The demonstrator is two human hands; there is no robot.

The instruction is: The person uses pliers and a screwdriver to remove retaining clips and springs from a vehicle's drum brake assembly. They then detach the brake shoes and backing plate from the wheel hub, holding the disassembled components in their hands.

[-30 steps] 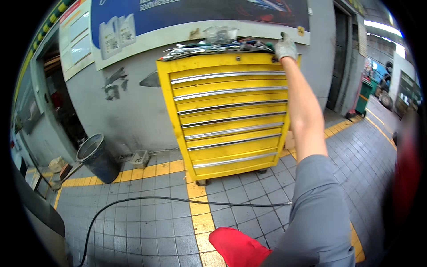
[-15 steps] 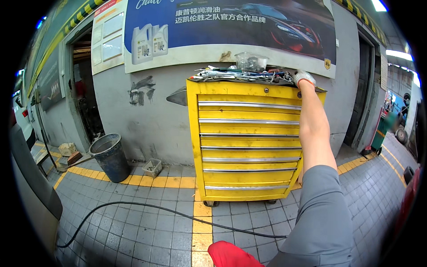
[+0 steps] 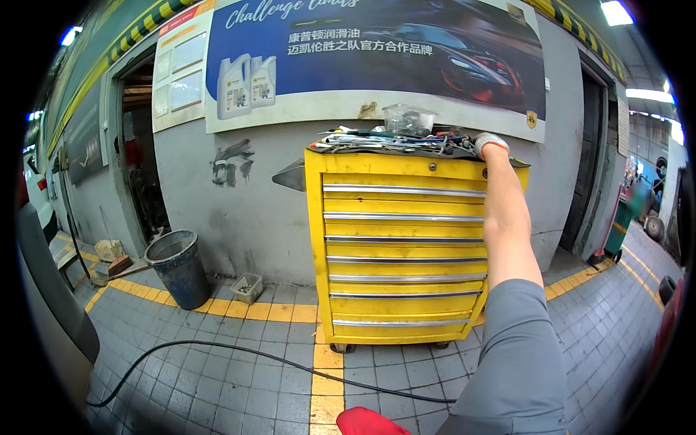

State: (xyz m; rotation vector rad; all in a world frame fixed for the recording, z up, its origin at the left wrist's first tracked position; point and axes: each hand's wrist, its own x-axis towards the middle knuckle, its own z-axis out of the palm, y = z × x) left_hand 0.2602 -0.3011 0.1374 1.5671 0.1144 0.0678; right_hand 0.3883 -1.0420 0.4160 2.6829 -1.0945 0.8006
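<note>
My right hand, in a pale knitted glove with a red cuff, reaches to the right end of a heap of metal hand tools. The heap lies on top of a yellow tool cabinet with several drawers, all closed. My hand touches or hovers just over the tools; its fingers are hidden, so I cannot tell what they grip. Behind the tools stands a clear plastic container with dark small items in it. My left hand is out of the picture.
A black hose curves across the tiled floor before the cabinet. Left of it stand a dark bucket and a small plastic box by the wall. Something red shows at the lower edge. A green bin stands far right.
The view has tilted upward, so the cabinet and floor sit lower in the picture. My right hand remains at the right end of the tools, slightly farther left over them.
</note>
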